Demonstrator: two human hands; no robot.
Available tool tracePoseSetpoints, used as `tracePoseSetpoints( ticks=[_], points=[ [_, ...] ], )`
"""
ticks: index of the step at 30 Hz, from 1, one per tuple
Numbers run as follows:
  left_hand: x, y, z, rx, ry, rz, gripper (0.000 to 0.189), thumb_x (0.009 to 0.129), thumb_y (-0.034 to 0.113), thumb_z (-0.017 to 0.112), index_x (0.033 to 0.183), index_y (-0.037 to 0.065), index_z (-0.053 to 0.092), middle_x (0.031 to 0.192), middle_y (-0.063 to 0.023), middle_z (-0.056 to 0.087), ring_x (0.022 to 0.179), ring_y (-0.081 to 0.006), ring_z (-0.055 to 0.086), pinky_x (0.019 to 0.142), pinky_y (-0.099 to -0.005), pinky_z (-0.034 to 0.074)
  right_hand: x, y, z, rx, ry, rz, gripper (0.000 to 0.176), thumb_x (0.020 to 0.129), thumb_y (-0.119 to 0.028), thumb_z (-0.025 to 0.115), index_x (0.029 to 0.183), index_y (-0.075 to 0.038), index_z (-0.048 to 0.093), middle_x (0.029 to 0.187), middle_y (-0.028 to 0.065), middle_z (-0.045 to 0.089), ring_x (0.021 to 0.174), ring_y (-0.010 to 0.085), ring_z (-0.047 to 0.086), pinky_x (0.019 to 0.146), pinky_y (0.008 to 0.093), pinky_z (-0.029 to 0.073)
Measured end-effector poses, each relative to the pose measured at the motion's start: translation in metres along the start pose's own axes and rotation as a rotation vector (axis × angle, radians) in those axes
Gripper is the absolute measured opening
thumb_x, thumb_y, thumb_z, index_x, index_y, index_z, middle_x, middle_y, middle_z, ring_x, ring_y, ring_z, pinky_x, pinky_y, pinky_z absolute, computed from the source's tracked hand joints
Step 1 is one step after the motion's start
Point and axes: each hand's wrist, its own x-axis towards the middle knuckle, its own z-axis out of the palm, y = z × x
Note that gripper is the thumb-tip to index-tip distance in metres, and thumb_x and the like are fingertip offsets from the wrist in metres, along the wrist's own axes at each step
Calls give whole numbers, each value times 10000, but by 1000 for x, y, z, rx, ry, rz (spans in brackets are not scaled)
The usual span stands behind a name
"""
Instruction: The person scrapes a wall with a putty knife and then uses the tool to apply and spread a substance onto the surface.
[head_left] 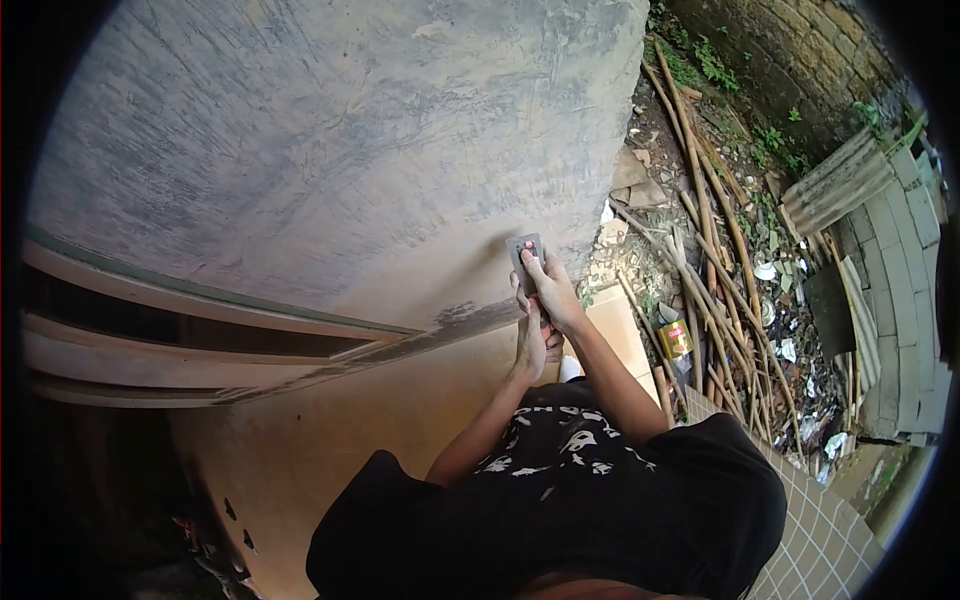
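Scraper [524, 252], flat, perhaps metal, right hand [552, 295]; rough wall [330, 140]

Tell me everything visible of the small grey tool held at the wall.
The grey tool is small, flat and roughly rectangular, with reddish spots on its face. It stands upright against the grey wall, near that wall's lower edge. The right hand grips its lower end; the left hand sits just beneath. Any handle is hidden.
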Motion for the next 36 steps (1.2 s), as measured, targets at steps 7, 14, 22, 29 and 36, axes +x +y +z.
tracePoseSetpoints(
  ticks=[7, 14, 22, 29, 36],
  points=[
    [21, -6, -1, 98, 146, 297, 475, 976, 513, 291, 704, 145, 416, 515, 57, 333, 373, -56, 291, 333, -232, 204, 16, 12, -1, -34, 49, -31, 317, 968, -299, 487, 794, -52, 391, 535, 12, 420, 359, 82, 379, 318, 239, 295],
    [32, -3, -7, 39, 101, 136, 493, 952, 586, 260, 756, 173, 445, 495, 71, 302, 346, -57, 251, 311, -233, 182, 30, 12, 4, -206, 162, -59, 410, 935, -315, 546, 660, -36, 422, 479, 21, 434, 333, 90, 394, 296, 254, 288],
    [47, 42, 19, 251, 319, 589, 496, 991, 455, 228, 749, 105, 482, 494, 78, 348, 359, -43, 315, 314, -222, 219, 36, -39, 39, -362, 72, -284, 411, 951, -314, 518, 637, -62, 439, 463, 2, 435, 357, 74, 381, 330, 231, 285],
    [29, -11, -38, -4, 63, 95, 570, 910, 651, 254, 735, 142, 442, 463, 26, 334, 303, -97, 270, 295, -244, 203, 23, 55, -30, -585, 61, -137, 485, 951, -398, 473, 838, 53, 608, 674, 106, 615, 629, 163, 585, 595, 300, 465],
    [12, 2, -50, -109, -14, 58, 637, 876, 652, 225, 723, 87, 477, 426, -25, 380, 270, -151, 341, 274, -265, 294, -14, 48, -37, -632, -430, 137, 408, 952, -332, 502, 1062, 53, 584, 773, 99, 620, 716, 142, 588, 651, 282, 487]
  ],
)
